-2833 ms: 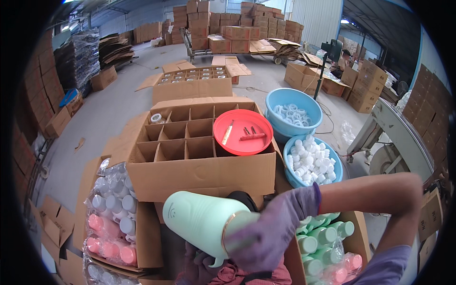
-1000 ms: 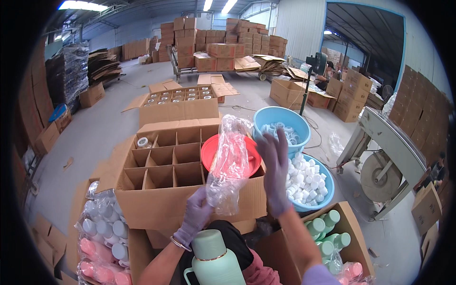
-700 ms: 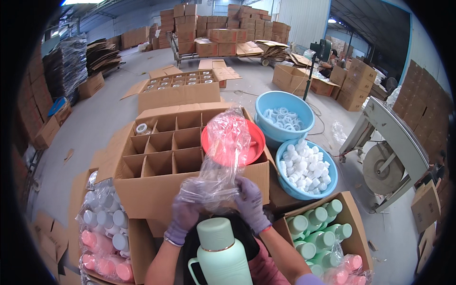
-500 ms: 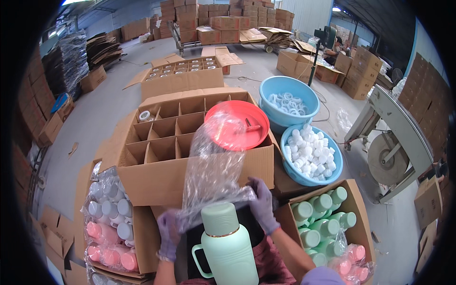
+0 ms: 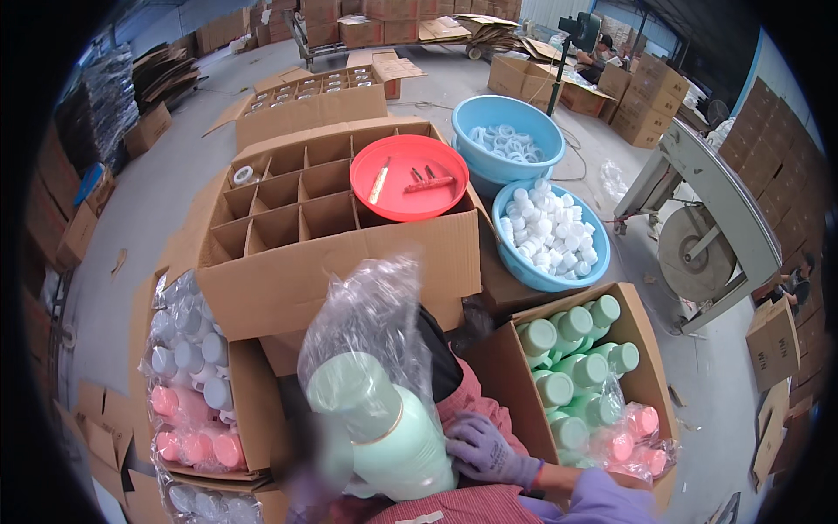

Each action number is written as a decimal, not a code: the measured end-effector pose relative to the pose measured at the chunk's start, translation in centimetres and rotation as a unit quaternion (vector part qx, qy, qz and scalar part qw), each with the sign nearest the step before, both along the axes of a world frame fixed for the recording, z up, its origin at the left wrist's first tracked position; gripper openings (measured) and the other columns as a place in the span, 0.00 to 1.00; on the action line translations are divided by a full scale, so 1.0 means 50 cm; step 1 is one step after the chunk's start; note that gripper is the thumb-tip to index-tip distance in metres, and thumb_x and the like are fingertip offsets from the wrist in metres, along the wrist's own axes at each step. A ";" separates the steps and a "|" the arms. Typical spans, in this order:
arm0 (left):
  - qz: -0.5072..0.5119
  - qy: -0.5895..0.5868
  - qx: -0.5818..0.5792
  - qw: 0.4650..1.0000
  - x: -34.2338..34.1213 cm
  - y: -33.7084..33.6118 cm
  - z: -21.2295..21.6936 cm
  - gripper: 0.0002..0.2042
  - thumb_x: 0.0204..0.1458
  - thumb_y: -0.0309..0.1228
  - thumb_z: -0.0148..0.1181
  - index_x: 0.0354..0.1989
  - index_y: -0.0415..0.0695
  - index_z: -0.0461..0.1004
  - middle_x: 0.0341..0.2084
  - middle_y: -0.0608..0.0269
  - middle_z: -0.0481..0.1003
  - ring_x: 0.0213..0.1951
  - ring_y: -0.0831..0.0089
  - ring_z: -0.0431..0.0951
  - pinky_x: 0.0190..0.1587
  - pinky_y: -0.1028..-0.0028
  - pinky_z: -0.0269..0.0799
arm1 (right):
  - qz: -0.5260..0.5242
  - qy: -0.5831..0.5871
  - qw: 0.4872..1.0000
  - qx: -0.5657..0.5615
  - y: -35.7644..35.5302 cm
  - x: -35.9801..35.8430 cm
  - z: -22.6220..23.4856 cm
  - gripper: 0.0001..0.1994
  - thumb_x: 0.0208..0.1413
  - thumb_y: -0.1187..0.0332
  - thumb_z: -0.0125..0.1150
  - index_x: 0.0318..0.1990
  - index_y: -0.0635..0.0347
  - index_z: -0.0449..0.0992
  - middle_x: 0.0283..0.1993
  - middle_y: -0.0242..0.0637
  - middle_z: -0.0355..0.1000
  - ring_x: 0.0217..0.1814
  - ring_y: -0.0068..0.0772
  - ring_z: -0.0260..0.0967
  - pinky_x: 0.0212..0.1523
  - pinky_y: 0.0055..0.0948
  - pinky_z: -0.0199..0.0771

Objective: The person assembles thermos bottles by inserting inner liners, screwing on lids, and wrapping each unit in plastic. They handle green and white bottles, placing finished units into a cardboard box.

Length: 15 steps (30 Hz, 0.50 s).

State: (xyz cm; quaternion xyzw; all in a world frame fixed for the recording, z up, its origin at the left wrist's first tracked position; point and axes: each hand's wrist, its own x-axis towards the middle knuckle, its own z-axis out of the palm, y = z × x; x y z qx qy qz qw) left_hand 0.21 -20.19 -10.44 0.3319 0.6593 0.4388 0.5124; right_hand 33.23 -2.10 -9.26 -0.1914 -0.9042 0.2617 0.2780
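You're in a packing workshop, much like a warehouse. Across the grey floor (image 5: 140,210) you have stacked cartons (image 5: 655,92), flattened cardboard (image 5: 166,77) and open boxes (image 5: 644,336) of bottles (image 5: 583,371).

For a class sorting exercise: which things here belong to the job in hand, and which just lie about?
In the job:
mint-green flask
clear plastic bag over its top
gloved right hand

Seemingly lying about:
crumpled clear plastic
cardboard scrap
flattened cardboard

Clear bag (image 5: 388,288) over top of mint jug (image 5: 403,450); right fingers (image 5: 469,444) at its side.
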 end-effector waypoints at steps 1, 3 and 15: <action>-0.010 -0.059 -0.030 0.998 0.032 0.006 0.062 0.13 0.60 0.38 0.58 0.34 0.39 0.77 0.31 0.69 0.77 0.36 0.82 0.74 0.36 0.80 0.69 | 0.013 -0.031 0.999 0.003 -0.022 0.027 -0.023 0.19 0.46 0.70 0.65 0.48 0.55 0.73 0.49 0.40 0.68 0.56 0.47 0.66 0.64 0.51 0.63; -0.027 -0.147 -0.027 0.988 0.089 0.002 0.066 0.15 0.59 0.36 0.60 0.46 0.36 0.80 0.36 0.65 0.81 0.41 0.78 0.79 0.41 0.78 0.73 | 0.023 -0.098 0.992 0.081 -0.050 0.080 -0.057 0.19 0.47 0.69 0.65 0.49 0.54 0.73 0.49 0.40 0.68 0.57 0.47 0.66 0.64 0.50 0.64; -0.614 -0.232 -0.172 0.734 0.444 0.211 0.119 0.16 0.66 0.46 0.51 0.51 0.49 0.74 0.26 0.78 0.63 0.26 0.87 0.61 0.26 0.84 0.58 | -0.216 -0.052 0.973 -0.065 -0.035 0.071 0.280 0.27 0.53 0.62 0.67 0.57 0.67 0.66 0.46 0.47 0.70 0.52 0.50 0.69 0.54 0.37 0.70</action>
